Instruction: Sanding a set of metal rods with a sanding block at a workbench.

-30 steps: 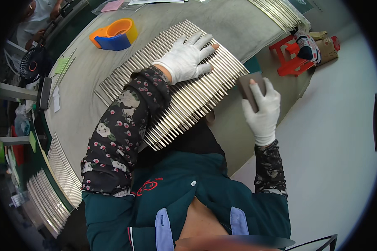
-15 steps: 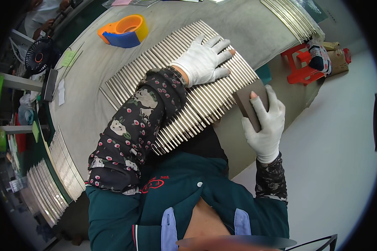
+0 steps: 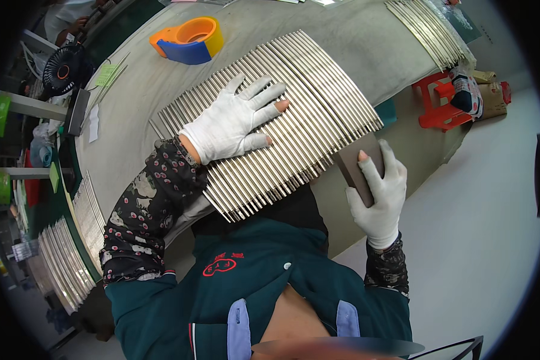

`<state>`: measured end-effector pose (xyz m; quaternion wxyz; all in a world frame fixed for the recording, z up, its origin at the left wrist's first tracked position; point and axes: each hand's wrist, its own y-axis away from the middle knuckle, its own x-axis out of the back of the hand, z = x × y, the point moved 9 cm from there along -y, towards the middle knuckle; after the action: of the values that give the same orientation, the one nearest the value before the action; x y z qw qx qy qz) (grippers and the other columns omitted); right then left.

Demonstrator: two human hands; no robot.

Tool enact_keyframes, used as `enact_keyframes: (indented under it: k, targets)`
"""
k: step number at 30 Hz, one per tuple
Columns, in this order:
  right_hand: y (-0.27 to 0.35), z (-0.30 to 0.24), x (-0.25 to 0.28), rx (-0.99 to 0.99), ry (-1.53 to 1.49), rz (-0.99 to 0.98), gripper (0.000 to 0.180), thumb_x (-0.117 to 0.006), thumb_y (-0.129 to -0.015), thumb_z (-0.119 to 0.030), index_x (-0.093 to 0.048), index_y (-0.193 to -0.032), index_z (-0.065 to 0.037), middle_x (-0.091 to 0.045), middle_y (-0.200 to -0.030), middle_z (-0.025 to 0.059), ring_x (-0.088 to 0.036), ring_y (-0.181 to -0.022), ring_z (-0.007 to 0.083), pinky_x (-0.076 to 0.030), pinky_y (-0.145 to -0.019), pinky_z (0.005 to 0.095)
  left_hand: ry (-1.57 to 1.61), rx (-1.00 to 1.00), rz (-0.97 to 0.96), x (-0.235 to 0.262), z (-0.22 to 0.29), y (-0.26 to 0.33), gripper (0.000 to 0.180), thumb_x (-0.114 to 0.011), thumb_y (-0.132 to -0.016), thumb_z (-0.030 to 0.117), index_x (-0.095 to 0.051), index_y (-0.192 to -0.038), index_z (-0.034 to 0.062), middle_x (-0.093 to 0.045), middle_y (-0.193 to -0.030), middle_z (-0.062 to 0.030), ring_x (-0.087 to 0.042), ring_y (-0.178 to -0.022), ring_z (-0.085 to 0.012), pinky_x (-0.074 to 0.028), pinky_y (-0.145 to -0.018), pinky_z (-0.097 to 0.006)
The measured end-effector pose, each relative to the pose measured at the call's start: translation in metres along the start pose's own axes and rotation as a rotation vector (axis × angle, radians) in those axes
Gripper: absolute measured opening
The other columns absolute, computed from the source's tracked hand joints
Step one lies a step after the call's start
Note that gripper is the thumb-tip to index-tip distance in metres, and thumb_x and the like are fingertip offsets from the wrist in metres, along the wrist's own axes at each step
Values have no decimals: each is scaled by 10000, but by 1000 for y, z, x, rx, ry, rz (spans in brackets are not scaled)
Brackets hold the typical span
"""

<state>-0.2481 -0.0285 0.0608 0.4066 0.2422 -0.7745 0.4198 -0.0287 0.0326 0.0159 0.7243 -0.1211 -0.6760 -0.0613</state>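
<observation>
A wide row of thin metal rods (image 3: 306, 102) lies side by side on the grey table (image 3: 366, 36), their near ends jutting over the table's front edge. My left hand (image 3: 234, 120), in a white fingerless glove, lies flat on the rods with fingers spread. My right hand (image 3: 378, 189), gloved the same way, grips a dark brown flat block (image 3: 355, 165) and holds it against the rods' near ends at the right side of the row.
An orange and blue tape dispenser (image 3: 189, 41) sits on the table at the back. More rod rows lie at the far right (image 3: 429, 30) and along the left edge (image 3: 72, 252). A black fan (image 3: 63, 69) stands far left; a red stool (image 3: 441, 105) is below right.
The view has shifted slightly. My right hand with the block has moved along the rods' near ends toward the row's right corner. My left hand stays flat on the rods.
</observation>
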Motion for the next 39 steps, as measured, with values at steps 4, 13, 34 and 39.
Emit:
enact_keyframes:
  k: [4,13,34,39]
  targets:
    - [-5,-14,-8,45,-12,-51,565,-736,-630,-158,-620,-1182,-130,-478,-1303,247,-523,-1018,376,-460,-870,435,-16,-67,175,19,10,-1,519,-558,-866,426,-530,-1275,108,-437,-1406,-144,-396,-1311,-344,-290,-1069,-559]
    - [-3,-11,-8,-3,19,-45,568,-736,-628,-144,-610,-1182,-135,-474,-1307,236,-518,-1032,369,-462,-868,434,314,-145,264,30,22,-39,232,-764,-686,154,-658,-881,90,-595,-910,-59,-578,-822,-263,-474,-735,-390]
    - [-28,-25,8,10,62,1,572,-748,-621,-155,-617,-1177,-126,-490,-1285,222,-523,-1027,368,-469,-869,426,544,-288,328,18,21,-51,192,-740,-724,109,-589,-833,63,-595,-825,-59,-573,-804,-255,-460,-753,-376]
    - [-44,-72,-17,146,156,-214,464,-727,-671,-255,-631,-1115,-164,-509,-1232,231,-561,-955,355,-500,-749,435,559,-248,288,10,16,-53,192,-734,-733,126,-609,-864,60,-609,-835,-65,-580,-816,-257,-464,-764,-377]
